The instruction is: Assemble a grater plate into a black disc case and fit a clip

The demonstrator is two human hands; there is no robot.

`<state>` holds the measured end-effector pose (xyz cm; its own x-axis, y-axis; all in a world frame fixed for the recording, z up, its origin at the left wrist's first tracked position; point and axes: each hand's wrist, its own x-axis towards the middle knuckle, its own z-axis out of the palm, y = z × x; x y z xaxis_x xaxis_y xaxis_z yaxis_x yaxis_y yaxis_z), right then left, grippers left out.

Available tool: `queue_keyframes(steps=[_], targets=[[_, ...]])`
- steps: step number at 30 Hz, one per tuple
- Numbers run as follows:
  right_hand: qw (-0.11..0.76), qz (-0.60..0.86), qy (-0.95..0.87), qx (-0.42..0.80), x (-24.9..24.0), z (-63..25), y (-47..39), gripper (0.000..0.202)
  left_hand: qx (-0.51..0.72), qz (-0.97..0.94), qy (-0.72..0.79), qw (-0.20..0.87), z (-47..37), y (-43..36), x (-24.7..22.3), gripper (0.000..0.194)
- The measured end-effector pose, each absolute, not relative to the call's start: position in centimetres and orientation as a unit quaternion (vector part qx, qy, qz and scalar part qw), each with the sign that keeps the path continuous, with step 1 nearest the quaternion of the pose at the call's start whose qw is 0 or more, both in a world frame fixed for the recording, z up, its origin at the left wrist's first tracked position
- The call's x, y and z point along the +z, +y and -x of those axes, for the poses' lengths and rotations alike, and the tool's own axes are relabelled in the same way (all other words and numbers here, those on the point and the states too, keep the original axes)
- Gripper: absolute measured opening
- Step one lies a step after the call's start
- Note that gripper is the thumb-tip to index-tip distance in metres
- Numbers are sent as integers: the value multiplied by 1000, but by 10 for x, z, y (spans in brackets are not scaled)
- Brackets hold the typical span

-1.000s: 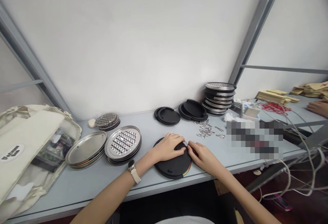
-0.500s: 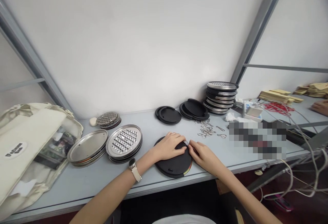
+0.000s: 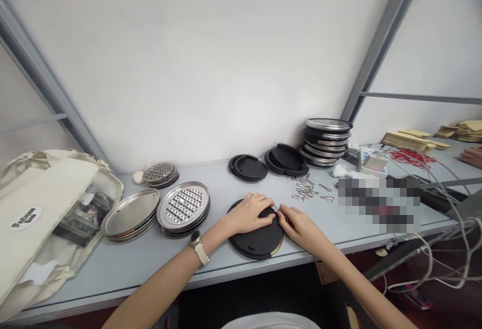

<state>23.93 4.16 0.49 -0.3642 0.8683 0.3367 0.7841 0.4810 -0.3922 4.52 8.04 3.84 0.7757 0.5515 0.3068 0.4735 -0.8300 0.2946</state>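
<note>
A round black disc [image 3: 256, 243] lies near the table's front edge, with a coloured rim strip showing at its lower right. My left hand [image 3: 251, 213] rests across its top, with thumb and fingers around a small metal clip [image 3: 275, 209] at the upper right edge. My right hand [image 3: 297, 223] pinches the other side of that clip with thumb and index finger. More metal clips [image 3: 304, 188] lie loose behind my right hand. Left of the disc are a stack of round graters [image 3: 184, 206] and a stack of plain metal discs [image 3: 131, 213].
Black round lids [image 3: 251, 168] and more black lids [image 3: 288, 159] lie by the wall, beside a tall disc stack [image 3: 327, 140]. Small graters [image 3: 160, 174] stand back left. A cream bag [image 3: 45, 183] fills the left. Cables [image 3: 457, 228] hang right; another person's hand [image 3: 472, 155] shows far right.
The view has shifted very slightly. Both hands stay at the disc's edge, with little visible movement around the clip.
</note>
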Motion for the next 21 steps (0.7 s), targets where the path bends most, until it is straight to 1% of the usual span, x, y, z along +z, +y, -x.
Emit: queue_keyframes(steps=[21], targets=[[247, 505, -823, 78, 4, -239, 42, 23, 188, -937, 274, 111, -45, 80, 39, 18]])
